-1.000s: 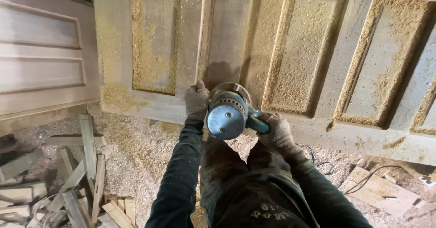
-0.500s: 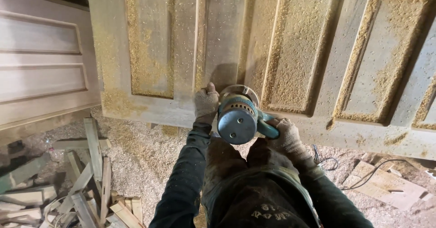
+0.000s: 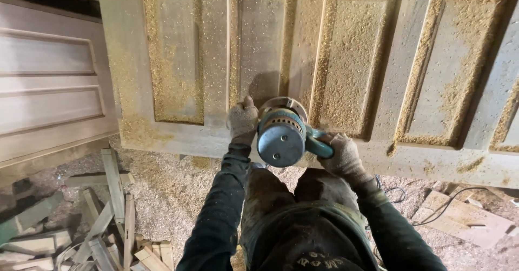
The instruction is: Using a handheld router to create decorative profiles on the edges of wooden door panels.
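The person is gripping a blue router (image 3: 281, 138) on the sawdust-covered panelled door (image 3: 346, 60). The gloved left hand (image 3: 243, 121) is closing on its side at nine o'clock; the gloved right hand (image 3: 341, 155) is wrapping the handle at four o'clock. Wood scraps (image 3: 102, 217) are lying at seven o'clock.

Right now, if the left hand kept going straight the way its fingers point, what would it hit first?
The left hand points up the wooden door panel. It already rests there, beside the blue power tool. Going on, it would probably meet the raised edge of the sawdust-lined recessed panel; depth is hard to judge.
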